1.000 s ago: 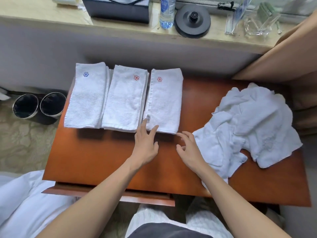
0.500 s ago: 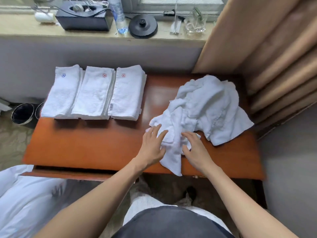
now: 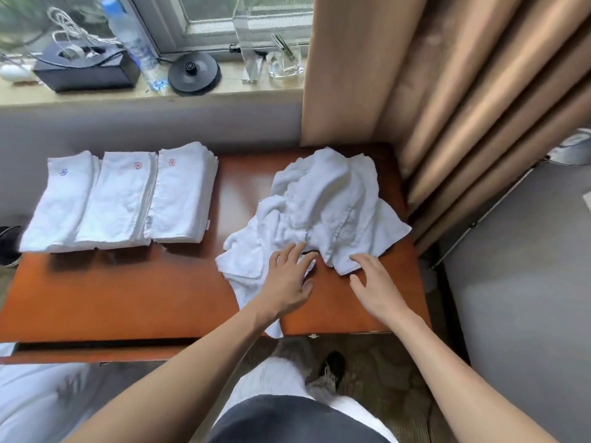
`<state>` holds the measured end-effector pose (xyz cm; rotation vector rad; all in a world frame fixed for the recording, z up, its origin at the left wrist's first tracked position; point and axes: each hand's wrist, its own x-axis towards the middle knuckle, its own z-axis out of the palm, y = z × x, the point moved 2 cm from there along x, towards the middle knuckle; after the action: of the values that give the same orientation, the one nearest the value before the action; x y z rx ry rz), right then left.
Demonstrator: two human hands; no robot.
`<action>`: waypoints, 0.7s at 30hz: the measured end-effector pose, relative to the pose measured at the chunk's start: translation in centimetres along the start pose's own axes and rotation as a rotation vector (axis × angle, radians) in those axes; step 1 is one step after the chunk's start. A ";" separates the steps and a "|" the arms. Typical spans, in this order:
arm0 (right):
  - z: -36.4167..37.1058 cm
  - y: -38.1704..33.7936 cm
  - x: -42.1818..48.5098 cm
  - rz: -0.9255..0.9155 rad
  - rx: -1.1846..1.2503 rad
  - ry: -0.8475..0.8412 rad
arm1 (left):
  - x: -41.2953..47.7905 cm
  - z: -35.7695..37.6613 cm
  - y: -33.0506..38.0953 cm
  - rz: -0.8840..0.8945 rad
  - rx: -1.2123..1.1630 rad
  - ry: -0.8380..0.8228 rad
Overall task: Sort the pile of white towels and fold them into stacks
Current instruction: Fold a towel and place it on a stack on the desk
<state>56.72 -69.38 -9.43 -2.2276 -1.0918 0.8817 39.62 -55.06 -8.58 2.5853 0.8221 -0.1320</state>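
head view | pile of white towels [image 3: 323,212] lies crumpled on the worktop [image 3: 128,298], right half | folded stacks [image 3: 121,199] are set side by side at left, well apart | left hand [image 3: 287,279] is laid flat on the pile's near edge, fingers spread | right hand [image 3: 374,286] is held fingers straight, gripping nothing, tips at the pile's corner

A reddish-brown wooden table [image 3: 128,298] stands below a pale stone windowsill [image 3: 96,99]. On the sill, from the left, sit a black box [image 3: 86,73] with white cables [image 3: 68,30] coiled on top, a clear water bottle [image 3: 137,49] with a blue cap, a round black base [image 3: 194,73] and some clear glass pieces [image 3: 284,63]. Tan curtains [image 3: 463,107] hang in folds at the far right. The floor near the table is patterned carpet [image 3: 383,385], and a dark bin [image 3: 8,247] shows at the left edge.
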 end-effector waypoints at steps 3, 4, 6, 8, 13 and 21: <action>-0.6 0.6 1.8 0.020 0.003 -0.029 | 1.9 0.9 0.0 -0.007 -0.029 -0.006; -0.6 0.6 2.6 0.015 -0.003 -0.046 | 2.6 1.1 -0.4 -0.017 -0.034 -0.008; -0.7 0.7 4.3 0.018 -0.032 -0.063 | 4.3 1.8 -1.4 -0.029 -0.040 -0.011; -1.0 1.1 5.8 0.067 -0.046 -0.075 | 5.9 2.7 -2.1 -0.029 -0.051 -0.026; -2.5 1.2 11.1 0.071 -0.075 -0.132 | 10.7 3.1 -2.2 -0.028 -0.040 -0.075; -1.8 0.9 17.2 0.283 0.325 -0.088 | 12.7 3.3 -2.8 -0.093 -0.107 -0.108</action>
<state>66.52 -56.03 -14.44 -2.1101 -0.6210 1.1914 48.56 -47.72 -15.32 2.4181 0.8854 -0.2455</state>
